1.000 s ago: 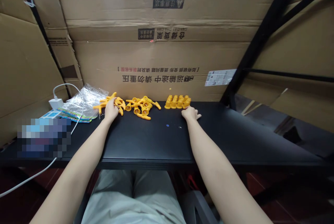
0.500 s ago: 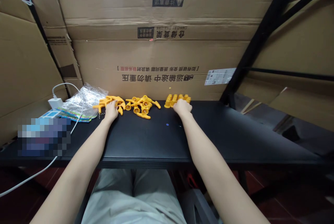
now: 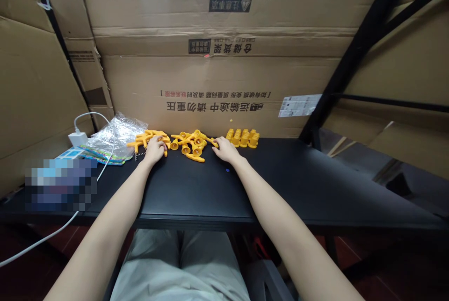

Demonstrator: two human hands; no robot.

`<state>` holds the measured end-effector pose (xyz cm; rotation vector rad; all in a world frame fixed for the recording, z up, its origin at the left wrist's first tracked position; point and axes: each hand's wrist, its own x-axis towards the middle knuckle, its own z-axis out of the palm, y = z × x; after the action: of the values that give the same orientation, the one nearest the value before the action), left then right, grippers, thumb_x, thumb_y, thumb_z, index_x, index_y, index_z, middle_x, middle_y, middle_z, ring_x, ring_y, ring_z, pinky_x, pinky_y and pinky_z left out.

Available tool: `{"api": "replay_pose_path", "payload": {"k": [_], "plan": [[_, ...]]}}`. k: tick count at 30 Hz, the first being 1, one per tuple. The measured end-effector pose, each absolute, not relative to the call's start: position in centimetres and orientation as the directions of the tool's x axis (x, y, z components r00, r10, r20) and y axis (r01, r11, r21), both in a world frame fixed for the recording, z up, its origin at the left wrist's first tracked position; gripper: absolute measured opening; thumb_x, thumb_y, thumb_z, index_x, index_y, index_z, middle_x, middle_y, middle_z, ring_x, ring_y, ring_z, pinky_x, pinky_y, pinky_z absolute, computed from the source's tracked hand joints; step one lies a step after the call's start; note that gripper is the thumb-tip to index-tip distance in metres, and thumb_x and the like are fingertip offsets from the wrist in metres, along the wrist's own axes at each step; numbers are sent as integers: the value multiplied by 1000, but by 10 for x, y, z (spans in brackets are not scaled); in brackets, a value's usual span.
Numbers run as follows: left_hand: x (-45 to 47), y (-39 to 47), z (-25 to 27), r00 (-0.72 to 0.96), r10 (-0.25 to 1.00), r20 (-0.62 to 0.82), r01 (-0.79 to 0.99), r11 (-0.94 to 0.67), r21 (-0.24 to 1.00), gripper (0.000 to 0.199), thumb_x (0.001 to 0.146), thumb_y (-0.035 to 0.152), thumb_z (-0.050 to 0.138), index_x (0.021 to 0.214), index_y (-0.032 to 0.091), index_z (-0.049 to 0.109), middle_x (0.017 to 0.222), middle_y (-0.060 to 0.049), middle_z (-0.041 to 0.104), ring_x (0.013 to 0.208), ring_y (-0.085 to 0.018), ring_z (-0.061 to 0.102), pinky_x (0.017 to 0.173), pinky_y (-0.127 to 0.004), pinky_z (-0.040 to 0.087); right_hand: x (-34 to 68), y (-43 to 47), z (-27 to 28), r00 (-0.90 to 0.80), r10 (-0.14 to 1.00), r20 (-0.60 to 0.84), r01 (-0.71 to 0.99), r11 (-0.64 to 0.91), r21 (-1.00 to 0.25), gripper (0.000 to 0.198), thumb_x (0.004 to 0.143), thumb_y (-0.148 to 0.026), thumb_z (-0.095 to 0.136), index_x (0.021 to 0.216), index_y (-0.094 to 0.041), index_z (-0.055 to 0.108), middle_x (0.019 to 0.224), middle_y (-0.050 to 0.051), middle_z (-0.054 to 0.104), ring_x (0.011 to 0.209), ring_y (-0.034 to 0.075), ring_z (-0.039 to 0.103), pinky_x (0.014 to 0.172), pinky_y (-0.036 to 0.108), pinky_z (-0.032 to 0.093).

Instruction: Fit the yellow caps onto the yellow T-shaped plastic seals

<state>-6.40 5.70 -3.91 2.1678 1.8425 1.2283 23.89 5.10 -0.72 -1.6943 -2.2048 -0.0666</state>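
Yellow parts (image 3: 191, 143) on black table (image 3: 280, 184), cardboard (image 3: 217, 72) behind.

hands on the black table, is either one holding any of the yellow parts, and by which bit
Cannot be told. The left hand rests on the left yellow pile; the right hand touches the middle pile. No lifted part shows.

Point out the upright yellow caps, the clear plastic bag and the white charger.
upright yellow caps (image 3: 242, 137), head view, middle of the cluster
clear plastic bag (image 3: 117, 135), head view, crinkled centre
white charger (image 3: 77, 139), head view, top face
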Motion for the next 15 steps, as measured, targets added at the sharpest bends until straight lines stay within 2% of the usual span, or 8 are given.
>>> {"api": "replay_pose_path", "payload": {"k": [2,5,8,12,15], "plan": [[-62,56,-37,6,871,492,819,-286,497,26,68,9,46,56,20,67,128,-6,60,130,-27,43,114,-48,28,237,54,-16,-230,927,297,935,295,-198,40,92,-26,50,130,-16,52,136,14,52,125,27,48,98,41,42],[-59,53,-37,9,904,427,852,-231,471,24,71,14,49,60,22,69,135,-3,55,136,-33,35,114,-58,20,235,58,-26,-229,940,252,926,290,-241,49,93,-30,48,141,-19,42,148,12,40,132,28,40,104,46,37],[-57,52,-40,0,908,418,876,-202,438,19,72,16,52,66,23,69,140,-4,51,137,-35,33,111,-65,18,233,63,-32,-202,955,215,929,257,-268,52,95,-31,44,145,-21,36,153,9,34,136,29,36,106,49,34],[-56,52,-45,-13,889,458,892,-197,407,17,73,16,53,76,24,68,140,-7,51,137,-34,34,110,-65,20,232,68,-36,-198,951,236,921,263,-286,54,95,-31,41,147,-20,32,153,9,34,137,27,33,107,49,32],[-55,50,-46,-14,888,460,904,-186,386,17,74,16,53,78,23,67,141,-8,49,138,-34,32,111,-65,18,230,70,-34,-217,940,262,920,286,-266,54,94,-28,42,147,-20,32,147,11,43,133,27,37,104,50,34]]}}
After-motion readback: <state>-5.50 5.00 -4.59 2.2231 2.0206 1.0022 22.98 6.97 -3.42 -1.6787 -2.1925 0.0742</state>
